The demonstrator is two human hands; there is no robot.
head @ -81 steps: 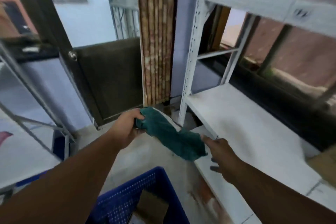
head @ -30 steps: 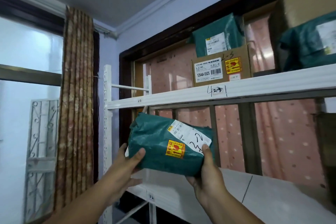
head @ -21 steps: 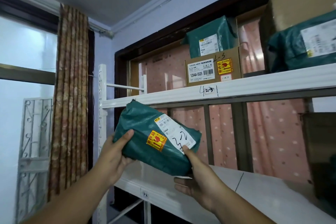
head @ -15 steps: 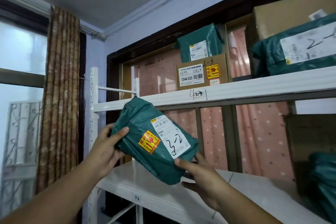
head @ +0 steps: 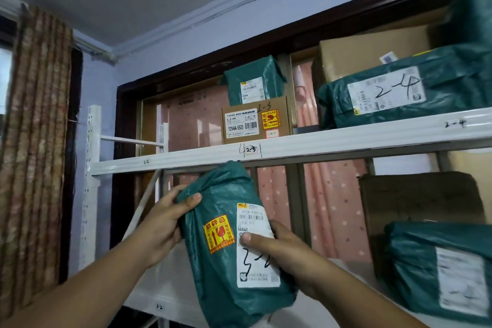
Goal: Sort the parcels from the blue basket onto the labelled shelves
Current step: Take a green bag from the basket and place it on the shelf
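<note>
Gripping crinkled green plastic parcel [head: 229,253], left hand [head: 162,224], right hand [head: 282,253], both clasping.

Small parcel sorting rm in a home, white metal shelves [head: 346,138] w/ hand-written nos. like 2-3 on the edge, green mail bags [head: 399,93] & brown boxes [head: 255,122] w/ labels, window w/ pink dotted curtain [head: 335,210], striped curtain [head: 34,141].

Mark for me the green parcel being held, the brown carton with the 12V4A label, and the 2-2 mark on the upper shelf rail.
Green plastic-wrapped parcel [head: 226,269], head view, on its bare wrap.
Brown cardboard carton [head: 277,106], head view, upper front face.
Handwritten 2-2 mark [head: 146,161], head view, on the writing.
</note>
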